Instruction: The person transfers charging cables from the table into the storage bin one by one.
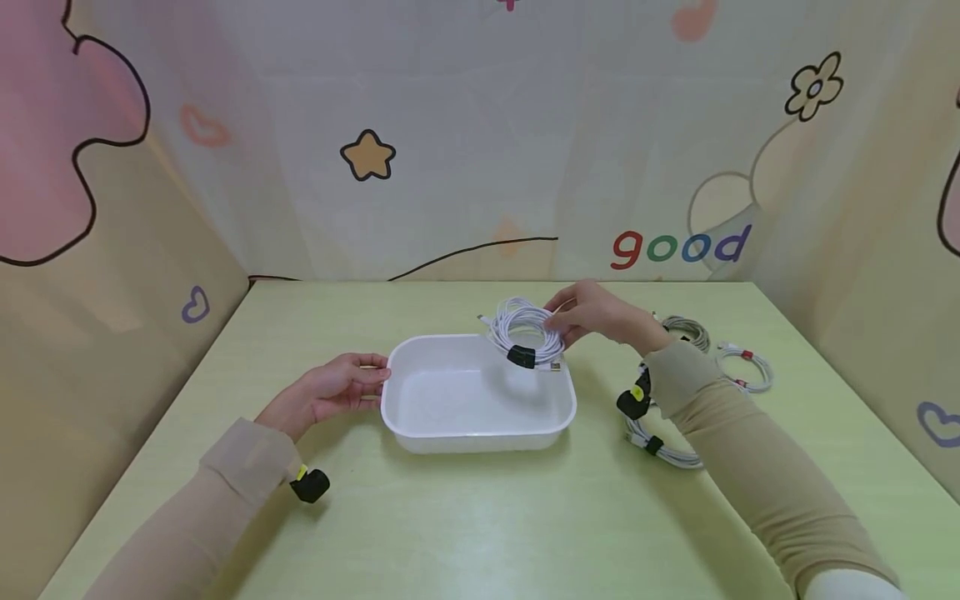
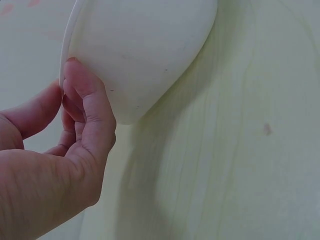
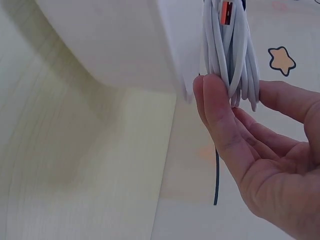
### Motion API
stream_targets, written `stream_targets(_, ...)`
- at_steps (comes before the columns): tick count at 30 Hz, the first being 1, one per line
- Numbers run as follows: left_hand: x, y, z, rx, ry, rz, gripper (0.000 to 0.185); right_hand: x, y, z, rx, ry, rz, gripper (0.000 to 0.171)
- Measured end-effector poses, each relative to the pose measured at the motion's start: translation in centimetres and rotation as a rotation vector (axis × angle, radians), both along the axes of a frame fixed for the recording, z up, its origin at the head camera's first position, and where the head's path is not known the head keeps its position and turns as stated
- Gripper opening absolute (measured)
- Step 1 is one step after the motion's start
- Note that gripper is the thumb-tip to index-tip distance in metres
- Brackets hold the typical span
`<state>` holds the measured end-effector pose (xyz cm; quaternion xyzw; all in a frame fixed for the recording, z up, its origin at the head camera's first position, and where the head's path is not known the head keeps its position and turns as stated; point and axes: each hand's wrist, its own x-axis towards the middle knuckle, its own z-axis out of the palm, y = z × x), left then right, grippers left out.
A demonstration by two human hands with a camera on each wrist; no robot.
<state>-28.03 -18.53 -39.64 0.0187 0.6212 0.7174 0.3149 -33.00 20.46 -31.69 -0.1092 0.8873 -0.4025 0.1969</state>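
Note:
A white plastic basin [image 1: 480, 444] stands on the table, its inside bare in the head view. My left hand [image 1: 339, 390] pinches its left rim, thumb on the rim and fingers curled against the outer wall, as the left wrist view shows. Over the basin's back right corner hangs a coiled white cable [image 1: 517, 321] with a black strap [image 1: 521, 357] round it. My right hand [image 1: 592, 315] pinches this coil between thumb and fingers at its right side. A metal plug [image 3: 226, 13] on the cable shows in the right wrist view.
Right of the basin lie more coiled cables: a grey one [image 1: 693, 332], a white one with red ties [image 1: 763, 371], and a white one with a black strap [image 1: 678, 458], partly hidden by my right forearm. A printed curtain [image 1: 465, 200] rises behind the table.

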Motion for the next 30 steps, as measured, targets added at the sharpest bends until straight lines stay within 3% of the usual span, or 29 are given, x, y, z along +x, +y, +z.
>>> stream_targets(14, 0.0, 0.0, -0.2, 0.023, -0.001, -0.011, 0.008, 0.2, -3.7, 0.1, -0.036, -0.027, 0.088, 0.037)
stream_targets(30, 0.0, -0.1, 0.0, -0.003, 0.001, -0.009, 0.010, 0.3, -7.7, -0.5, -0.018, -0.059, 0.182, 0.033)
